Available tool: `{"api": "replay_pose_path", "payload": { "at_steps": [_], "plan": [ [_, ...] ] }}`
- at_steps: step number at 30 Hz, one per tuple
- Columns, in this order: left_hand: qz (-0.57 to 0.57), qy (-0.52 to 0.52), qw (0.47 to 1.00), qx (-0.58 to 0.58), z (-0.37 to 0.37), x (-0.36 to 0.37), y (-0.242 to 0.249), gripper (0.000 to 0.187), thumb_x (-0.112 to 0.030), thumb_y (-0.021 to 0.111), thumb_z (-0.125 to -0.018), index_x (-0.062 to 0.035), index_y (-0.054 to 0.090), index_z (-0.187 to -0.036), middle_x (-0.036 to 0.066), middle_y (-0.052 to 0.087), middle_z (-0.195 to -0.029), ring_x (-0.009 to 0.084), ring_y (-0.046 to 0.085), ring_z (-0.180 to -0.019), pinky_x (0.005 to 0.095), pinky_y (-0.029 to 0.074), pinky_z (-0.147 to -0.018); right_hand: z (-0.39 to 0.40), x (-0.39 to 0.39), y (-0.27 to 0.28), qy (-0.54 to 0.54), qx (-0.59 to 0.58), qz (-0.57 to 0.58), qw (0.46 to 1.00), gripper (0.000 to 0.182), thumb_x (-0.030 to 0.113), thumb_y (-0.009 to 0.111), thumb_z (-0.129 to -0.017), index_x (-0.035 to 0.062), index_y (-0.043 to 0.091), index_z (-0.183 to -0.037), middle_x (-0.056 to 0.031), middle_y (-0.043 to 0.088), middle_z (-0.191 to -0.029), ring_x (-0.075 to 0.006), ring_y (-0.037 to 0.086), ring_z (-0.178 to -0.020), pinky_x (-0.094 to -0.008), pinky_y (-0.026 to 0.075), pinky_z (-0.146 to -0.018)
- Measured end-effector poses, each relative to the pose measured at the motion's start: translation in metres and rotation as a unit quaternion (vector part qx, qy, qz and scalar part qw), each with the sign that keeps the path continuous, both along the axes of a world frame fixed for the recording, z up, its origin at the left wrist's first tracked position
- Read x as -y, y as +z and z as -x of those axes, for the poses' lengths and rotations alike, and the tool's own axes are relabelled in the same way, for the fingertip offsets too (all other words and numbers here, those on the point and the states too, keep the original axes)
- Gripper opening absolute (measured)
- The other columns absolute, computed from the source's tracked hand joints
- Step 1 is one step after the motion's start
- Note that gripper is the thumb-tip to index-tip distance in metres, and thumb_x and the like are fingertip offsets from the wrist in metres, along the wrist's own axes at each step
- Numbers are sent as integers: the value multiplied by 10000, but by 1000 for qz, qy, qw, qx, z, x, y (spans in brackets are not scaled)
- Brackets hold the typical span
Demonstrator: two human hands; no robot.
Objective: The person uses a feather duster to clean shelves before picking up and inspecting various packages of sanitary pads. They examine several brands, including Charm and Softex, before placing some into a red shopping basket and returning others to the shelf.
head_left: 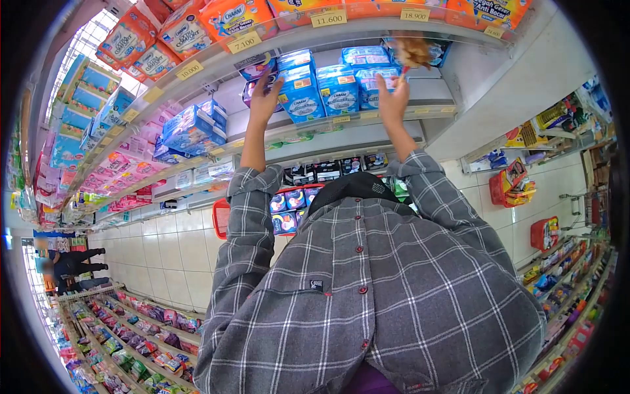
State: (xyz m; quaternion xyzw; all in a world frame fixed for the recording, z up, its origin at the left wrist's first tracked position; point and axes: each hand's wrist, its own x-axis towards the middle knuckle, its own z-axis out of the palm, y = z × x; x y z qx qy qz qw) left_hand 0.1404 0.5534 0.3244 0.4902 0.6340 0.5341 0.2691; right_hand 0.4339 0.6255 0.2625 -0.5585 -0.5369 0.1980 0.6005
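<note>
On the near side of the blue packs (302,98): grey plaid shirt (426,289), sleeves rolled, both arms stretched forward. At the left end of the blue packs: left hand (264,102), fingers somewhat parted before the purple packs (257,69), thumb toward the nearest blue pack; cannot tell whether gripping or merely beside. In front of the right end of the blue packs: right hand (393,100), fingers wrapped around the red handle (405,69) of a brown duster (413,51), feathery head blurred, just beyond that same end, below the upper shelf (459,31).

Step in hand, by judgement: dusting around the blue packs, left hand placed for steadying or parting. Next move, by judgement: a call for light control of the handle, clearance under the upper shelf, care against tipping the upright front row.

Left of the blue packs: separate blue stack (195,128). Above: orange packs (239,16), yellow price tags (329,18). Farther left: pink packs (131,164). Farther off, low to the right: filled red baskets (499,190). Farthest, lower left: people (75,262), small, indistinct.
</note>
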Motion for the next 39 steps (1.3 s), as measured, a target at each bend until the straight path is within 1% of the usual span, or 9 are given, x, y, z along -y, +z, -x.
{"api": "replay_pose_path", "payload": {
  "at_steps": [5,9,15,16,21,25,29,30,39],
  "plan": [
    [-129,-17,954,-272,-23,-22,22,475,-307,705,-834,-96,617,-1250,176,599,-1247,347,568,-1146,399,437,-976,-56,-37,-31,-65,77,92,991,553,430,805,-725,3,528,-942,-151,528,-949,-345,532,-946,-428,431,-853],
    [-76,-146,897,-411,-75,-25,31,375,-312,681,-841,-125,659,-1165,154,605,-1231,347,538,-1175,432,416,-1005,-62,-37,-20,44,-3,214,976,560,418,820,-698,16,510,-935,-158,596,-919,-340,604,-846,-420,486,-763],
    [-55,-223,911,-341,-102,-92,29,306,-298,625,-875,-113,685,-1110,143,638,-1182,333,574,-1136,397,427,-1003,-75,-52,-43,89,26,197,976,574,462,812,-691,32,505,-916,-137,600,-850,-294,606,-773,-398,483,-677],
    [-42,-229,917,-324,-104,-113,23,324,-325,598,-864,-101,695,-1078,159,632,-1196,347,576,-1115,411,427,-1005,-74,-47,-38,86,-7,202,976,553,473,829,-675,76,486,-847,-46,547,-728,-179,521,-672,-332,449,-654],
    [51,-218,861,-457,-97,-217,-41,470,-308,592,-893,-132,545,-1326,168,536,-1349,348,470,-1274,398,378,-1071,-69,-44,-45,91,-29,183,978,559,489,821,-692,77,470,-833,-47,526,-726,-180,498,-672,-327,441,-650],
    [184,-255,852,-419,-109,-231,-40,614,-373,710,-804,-133,535,-1341,196,545,-1336,345,486,-1270,406,394,-1053,-73,-35,-41,117,-68,185,973,584,505,797,-717,38,479,-867,-139,569,-769,-269,545,-712,-371,460,-693],
    [146,-239,832,-479,-122,-223,-32,609,-401,763,-760,-167,581,-1293,248,602,-1204,339,591,-1119,420,467,-961,-70,-30,-36,110,-78,174,975,581,500,784,-733,28,478,-877,-162,568,-763,-289,541,-701,-379,458,-687],
    [248,-243,854,-388,-125,-227,-30,690,-392,780,-723,-134,560,-1325,147,544,-1351,322,508,-1243,372,414,-1019,-71,-30,-36,115,-83,180,974,574,499,776,-743,31,471,-871,-162,566,-758,-290,541,-697,-380,459,-685],
    [106,-313,860,-390,-84,-245,-67,577,-273,736,-753,-216,583,-1307,199,528,-1310,391,505,-1191,419,394,-1037,-72,-32,-27,127,-77,194,970,571,514,777,-744,62,441,-839,-62,496,-775,-190,457,-719,-312,428,-694]
  ]
}}
